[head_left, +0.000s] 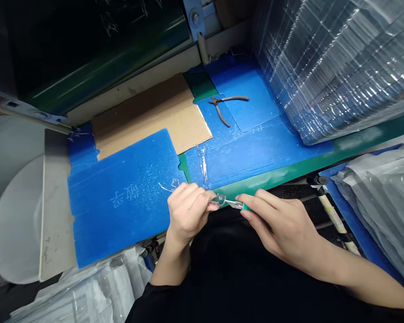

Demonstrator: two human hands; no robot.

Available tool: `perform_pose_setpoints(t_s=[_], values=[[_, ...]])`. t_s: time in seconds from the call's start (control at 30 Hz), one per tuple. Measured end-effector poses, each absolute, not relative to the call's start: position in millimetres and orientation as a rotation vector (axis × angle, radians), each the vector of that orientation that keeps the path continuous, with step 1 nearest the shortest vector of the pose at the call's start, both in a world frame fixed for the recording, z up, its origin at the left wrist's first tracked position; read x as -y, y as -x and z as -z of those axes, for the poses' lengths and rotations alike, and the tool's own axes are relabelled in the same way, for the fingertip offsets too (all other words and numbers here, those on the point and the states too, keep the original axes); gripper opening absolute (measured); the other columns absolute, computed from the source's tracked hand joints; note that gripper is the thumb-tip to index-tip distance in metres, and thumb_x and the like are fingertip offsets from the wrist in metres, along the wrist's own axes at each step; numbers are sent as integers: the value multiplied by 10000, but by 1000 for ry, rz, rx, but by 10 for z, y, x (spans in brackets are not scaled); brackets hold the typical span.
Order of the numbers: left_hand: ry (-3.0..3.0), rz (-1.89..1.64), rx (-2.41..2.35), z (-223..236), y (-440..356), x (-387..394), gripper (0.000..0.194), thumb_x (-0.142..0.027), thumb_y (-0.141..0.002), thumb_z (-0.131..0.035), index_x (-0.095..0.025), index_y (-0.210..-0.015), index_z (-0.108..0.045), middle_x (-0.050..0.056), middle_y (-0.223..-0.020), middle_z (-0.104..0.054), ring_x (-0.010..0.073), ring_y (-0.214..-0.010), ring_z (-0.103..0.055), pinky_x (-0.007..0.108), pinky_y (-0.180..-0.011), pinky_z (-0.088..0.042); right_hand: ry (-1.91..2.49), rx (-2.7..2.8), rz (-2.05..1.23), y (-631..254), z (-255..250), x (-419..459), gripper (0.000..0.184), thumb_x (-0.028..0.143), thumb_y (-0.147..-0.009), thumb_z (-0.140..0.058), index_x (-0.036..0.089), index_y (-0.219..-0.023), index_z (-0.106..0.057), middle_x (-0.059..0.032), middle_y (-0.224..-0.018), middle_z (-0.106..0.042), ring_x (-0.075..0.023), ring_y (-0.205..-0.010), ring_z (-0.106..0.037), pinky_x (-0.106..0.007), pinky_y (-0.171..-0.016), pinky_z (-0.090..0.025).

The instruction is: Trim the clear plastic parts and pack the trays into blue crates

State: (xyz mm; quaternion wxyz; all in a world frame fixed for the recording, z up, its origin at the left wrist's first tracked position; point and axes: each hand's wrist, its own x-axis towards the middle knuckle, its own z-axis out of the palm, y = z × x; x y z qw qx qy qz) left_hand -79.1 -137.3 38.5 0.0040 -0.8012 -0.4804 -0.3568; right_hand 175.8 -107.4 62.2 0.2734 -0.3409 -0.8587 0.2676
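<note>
Near the front edge of the bench, my left hand (189, 211) is closed around a small clear plastic part (219, 199), whose end sticks out past the fingers. My right hand (283, 220) pinches a utility knife (238, 205) with a green handle; its blade points left and meets, or nearly meets, the clear part. Most of the knife's handle is hidden in the hand. Just beyond my left hand lies a long clear plastic piece (204, 167) on the blue sheet. Small clear scraps (175, 182) lie on the left blue sheet (121, 197).
Pliers (222, 105) with worn handles lie open farther back. A brown cardboard sheet (148, 116) rests behind the left blue sheet. Tall stacked clear trays (343, 67) stand at the back right. Bagged grey-white items (384, 193) sit lower right, and plastic bags (101, 291) lower left.
</note>
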Motion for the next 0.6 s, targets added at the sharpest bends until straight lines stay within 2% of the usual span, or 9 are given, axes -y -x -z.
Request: perform_pose_setpoints(t_s=[0.6], values=[[2527, 1036, 1470, -444, 797, 1389, 308, -377, -1157, -521, -199, -943, -654, 2, -671, -604, 146, -578, -431, 351, -599, -271, 989, 2337, -698, -1764, -592, 1056, 234, 288, -1162, -534, 177, -1255, -718, -29, -920, -720, -141, -678, -659, -324, -578, -388]])
